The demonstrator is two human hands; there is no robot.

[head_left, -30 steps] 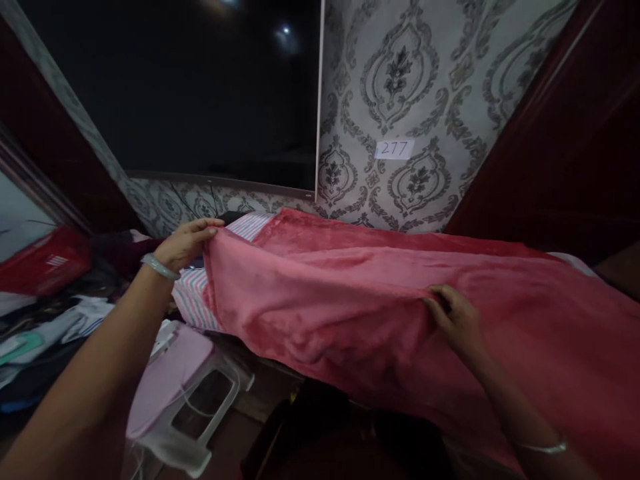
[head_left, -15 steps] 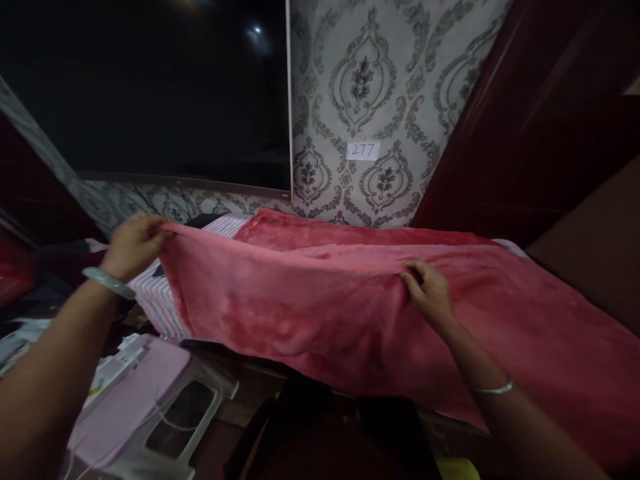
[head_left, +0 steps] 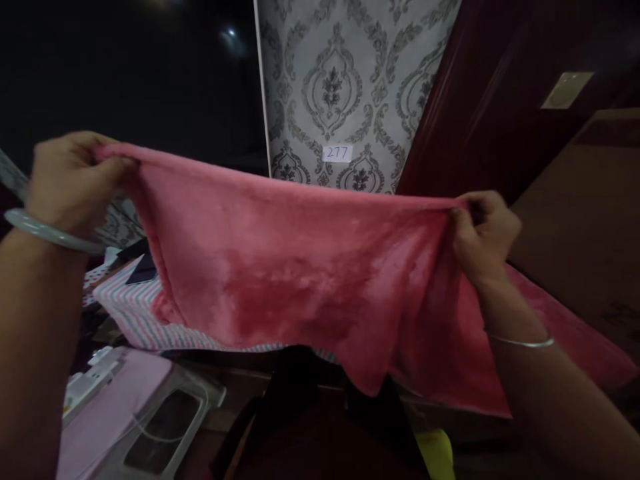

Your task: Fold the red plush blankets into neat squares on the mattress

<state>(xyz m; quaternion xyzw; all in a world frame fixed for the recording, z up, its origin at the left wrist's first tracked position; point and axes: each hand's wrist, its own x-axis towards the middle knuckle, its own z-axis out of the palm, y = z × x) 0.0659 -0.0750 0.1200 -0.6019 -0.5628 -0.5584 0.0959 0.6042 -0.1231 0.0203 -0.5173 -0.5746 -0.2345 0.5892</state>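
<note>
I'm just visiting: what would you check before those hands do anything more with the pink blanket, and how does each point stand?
1. Left hand has the edge: ok, pinched between thumb and fingers.
2. Right hand has the edge: ok, gripped farther along it.
3. Edge taut between the hands: ok, nearly straight, slightly lower toward the right hand.
4. Pink blanket smooth: not ok, folds hang near the right hand.
5. Blanket apart from the pink-topped stool: ok, a gap shows between them.
6. Surface behind the raised part free of objects: cannot tell, the blanket hides it.
</note>
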